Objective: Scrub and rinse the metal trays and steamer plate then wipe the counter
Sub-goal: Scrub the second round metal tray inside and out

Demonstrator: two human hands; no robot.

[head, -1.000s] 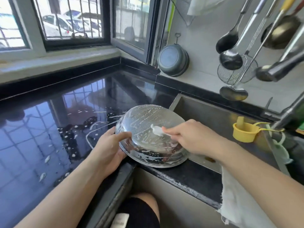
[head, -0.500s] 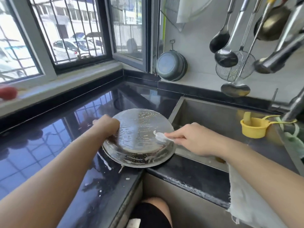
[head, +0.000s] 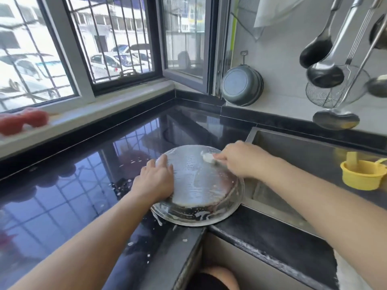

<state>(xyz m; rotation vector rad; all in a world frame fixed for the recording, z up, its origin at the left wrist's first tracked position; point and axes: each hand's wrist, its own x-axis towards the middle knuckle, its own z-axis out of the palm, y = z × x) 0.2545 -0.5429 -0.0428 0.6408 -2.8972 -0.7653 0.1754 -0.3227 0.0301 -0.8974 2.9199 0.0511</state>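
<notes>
While the left hand [head: 155, 181] is pressing flat on the soapy upturned metal tray [head: 201, 189] at the desk [head: 62, 195] edge, the right hand [head: 240, 160] is pinching a scrubber [head: 207, 157]. It's working the tray's far rim, so the near soapy side is probably next.

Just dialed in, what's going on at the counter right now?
A person is scrubbing an upturned metal tray on the black counter beside the sink. The left hand steadies the tray's left side while the right hand works a soapy white scrubber over its far edge. Suds cover it; not yet rinsed.
</notes>
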